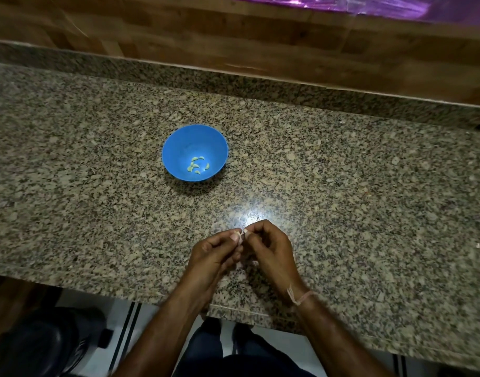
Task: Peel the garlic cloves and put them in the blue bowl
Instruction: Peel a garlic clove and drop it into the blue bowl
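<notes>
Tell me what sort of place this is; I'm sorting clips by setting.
Likely a home kitchen: a speckled granite counter against a wood-panelled wall, with a blue bowl of peeled garlic cloves on it.

Only one camera here, a wide-angle one strapped to my head, looking forward and steeply down over the granite surface (pixel 342 186). The blue bowl (pixel 179 148) lands just left of mid-frame. My left hand (pixel 214 251) and right hand (pixel 268 246) sit nearer the lens than the bowl, and the wooden wall (pixel 233 36) runs beyond it.
</notes>
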Available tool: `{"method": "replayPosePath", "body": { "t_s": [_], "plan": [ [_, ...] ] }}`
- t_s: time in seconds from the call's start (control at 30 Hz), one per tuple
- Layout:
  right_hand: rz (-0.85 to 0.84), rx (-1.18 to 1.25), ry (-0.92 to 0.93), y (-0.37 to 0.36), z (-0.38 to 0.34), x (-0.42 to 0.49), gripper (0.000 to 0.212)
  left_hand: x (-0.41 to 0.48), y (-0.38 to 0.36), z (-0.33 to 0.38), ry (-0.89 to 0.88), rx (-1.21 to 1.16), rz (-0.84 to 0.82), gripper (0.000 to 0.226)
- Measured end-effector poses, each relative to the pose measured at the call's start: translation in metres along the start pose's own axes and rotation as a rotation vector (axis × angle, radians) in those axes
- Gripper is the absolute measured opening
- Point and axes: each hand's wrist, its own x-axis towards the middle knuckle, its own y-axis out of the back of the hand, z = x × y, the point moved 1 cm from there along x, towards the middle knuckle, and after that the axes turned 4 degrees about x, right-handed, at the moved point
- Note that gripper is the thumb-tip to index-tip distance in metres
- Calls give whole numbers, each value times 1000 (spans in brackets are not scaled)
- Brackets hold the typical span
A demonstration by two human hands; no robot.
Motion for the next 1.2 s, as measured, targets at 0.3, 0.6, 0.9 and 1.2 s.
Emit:
{"method": "replayPosePath", "body": {
  "t_s": [0.3,0.6,0.9,1.2],
  "plan": [
    [-109,-686,116,1,27,19,11,44,32,-3,-618,1193,309,26],
    [-77,-698,93,2,30,19,13,15,40,-48,-541,1145,459,68],
    [-23,-666,-117,-10,20,13,18,15,52,-46,-486,1466,435,80],
    [66,-770,-111,-21,16,-1,23,14,59,-38,-492,1575,348,89]
  ]
}}
